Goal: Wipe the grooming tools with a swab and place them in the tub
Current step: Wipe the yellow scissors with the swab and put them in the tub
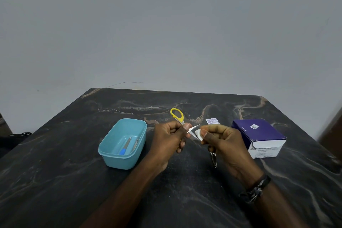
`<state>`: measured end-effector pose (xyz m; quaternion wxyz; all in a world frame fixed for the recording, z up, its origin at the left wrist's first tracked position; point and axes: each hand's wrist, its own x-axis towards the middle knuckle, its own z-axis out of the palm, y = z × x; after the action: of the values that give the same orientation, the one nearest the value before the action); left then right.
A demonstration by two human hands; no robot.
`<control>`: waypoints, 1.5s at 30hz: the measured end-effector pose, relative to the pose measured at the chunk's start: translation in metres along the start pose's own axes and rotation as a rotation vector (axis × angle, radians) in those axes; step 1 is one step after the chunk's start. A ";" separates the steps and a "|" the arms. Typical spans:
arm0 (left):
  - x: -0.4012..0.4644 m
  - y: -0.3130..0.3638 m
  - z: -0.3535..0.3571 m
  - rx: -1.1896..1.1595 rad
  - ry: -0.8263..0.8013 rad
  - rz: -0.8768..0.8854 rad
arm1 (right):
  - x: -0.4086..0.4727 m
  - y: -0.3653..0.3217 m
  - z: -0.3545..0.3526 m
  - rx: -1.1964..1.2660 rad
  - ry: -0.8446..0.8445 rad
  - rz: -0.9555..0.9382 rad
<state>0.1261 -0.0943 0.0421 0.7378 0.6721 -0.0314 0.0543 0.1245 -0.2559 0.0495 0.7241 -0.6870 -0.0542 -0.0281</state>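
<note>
Head view: the left hand (pixel 169 139) was closed around the yellow-handled scissors (pixel 182 121), blades parted, while the right hand (pixel 221 140) pinched the swab (pixel 198 134) against a blade — wiping was evidently in hand. The tub (pixel 111 141) stood just left, two tools already inside; next, judged, the scissors go there — blades closed first.

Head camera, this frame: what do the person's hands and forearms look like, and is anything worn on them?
Both hands are bare, with no gloves and no rings that I can see. The left hand and its forearm show no sleeve, watch or band in view. The right hand has dark bracelets around the wrist, apparently cord or leather bands with a small metallic piece. No sleeve shows on the right forearm either.
</note>
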 end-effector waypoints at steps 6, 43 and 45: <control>0.000 -0.002 0.000 0.020 -0.023 0.027 | -0.001 0.001 0.001 -0.049 0.000 -0.033; -0.004 -0.009 0.005 0.091 -0.033 0.118 | -0.004 0.001 0.007 -0.098 -0.026 -0.009; -0.004 -0.010 0.005 0.117 -0.045 0.131 | -0.004 0.001 0.006 -0.140 -0.038 -0.021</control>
<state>0.1234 -0.1002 0.0325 0.6913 0.7116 -0.0885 0.0889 0.1204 -0.2496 0.0484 0.6728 -0.7357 -0.0729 -0.0262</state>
